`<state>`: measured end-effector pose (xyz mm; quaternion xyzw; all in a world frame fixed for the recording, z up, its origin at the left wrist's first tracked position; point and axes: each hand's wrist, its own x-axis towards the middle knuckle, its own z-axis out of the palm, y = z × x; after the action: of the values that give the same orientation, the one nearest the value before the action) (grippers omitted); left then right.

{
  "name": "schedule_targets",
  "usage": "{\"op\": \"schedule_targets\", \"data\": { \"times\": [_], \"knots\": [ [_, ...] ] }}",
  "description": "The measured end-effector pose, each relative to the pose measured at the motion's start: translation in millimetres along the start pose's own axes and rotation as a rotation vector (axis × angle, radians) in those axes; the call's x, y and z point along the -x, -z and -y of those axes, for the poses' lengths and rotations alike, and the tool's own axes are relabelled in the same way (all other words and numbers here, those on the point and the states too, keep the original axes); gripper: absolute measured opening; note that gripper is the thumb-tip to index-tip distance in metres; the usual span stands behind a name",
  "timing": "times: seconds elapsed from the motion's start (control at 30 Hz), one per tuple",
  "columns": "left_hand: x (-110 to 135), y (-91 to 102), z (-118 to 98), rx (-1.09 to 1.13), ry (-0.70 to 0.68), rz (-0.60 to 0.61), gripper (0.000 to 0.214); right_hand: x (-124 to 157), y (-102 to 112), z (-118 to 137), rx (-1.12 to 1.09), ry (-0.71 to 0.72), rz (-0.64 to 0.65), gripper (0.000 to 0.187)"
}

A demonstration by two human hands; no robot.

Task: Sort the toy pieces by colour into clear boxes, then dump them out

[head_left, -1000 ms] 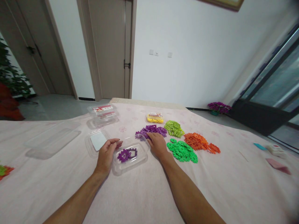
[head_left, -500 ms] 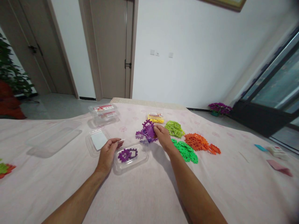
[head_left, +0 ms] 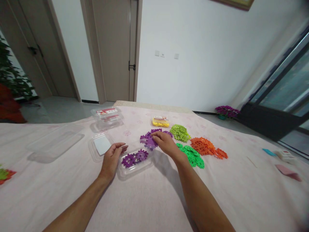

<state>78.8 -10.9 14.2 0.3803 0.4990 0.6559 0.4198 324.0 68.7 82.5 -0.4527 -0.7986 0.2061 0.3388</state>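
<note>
My left hand [head_left: 111,159] grips the left rim of a clear plastic container [head_left: 131,174], thumb and fingers closed on its edge. Inside it lie several purple plastic interlocking pieces [head_left: 135,158]. Just beyond the container's far right corner, my right hand [head_left: 167,145] pinches a purple interlocking piece [head_left: 150,142]. That piece is over a loose pile of more purple pieces [head_left: 167,132], partly hidden by my fingers. Close to my right forearm are green round pieces [head_left: 191,156]. A lime-green pile [head_left: 180,133] is behind them.
Orange pieces [head_left: 205,146] lie farther right. A labelled box of yellow pieces [head_left: 161,122] stands behind the purple pile. To the left are a clear tray with a white card [head_left: 101,145], stacked labelled boxes [head_left: 107,116] and a large clear container [head_left: 56,143]. A pink cloth [head_left: 288,172] lies far right.
A purple piece that my right hand held upright is now in the container, beside the others there. My right hand is back at the purple pile, slightly left, on another piece.
</note>
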Motion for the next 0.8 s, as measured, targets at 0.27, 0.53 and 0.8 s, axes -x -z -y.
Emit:
{"op": "schedule_targets", "data": {
  "times": [0.27, 0.53, 0.8],
  "knots": [
    [-2, 2.5, 5, -0.018, -0.008, 0.016, 0.033, 7, -6, 26, -0.007, 0.085, 0.08, 0.022],
    [-1, 0.7, 3, 0.005, -0.01, -0.01, 0.032, 2, -4, -8, 0.263, 0.025, -0.113, 0.022],
    [-6, 7.6, 6, 0.022, -0.014, -0.153, 0.031, 4, -12, -47, 0.371, 0.02, -0.126, 0.034]
  ]
}}
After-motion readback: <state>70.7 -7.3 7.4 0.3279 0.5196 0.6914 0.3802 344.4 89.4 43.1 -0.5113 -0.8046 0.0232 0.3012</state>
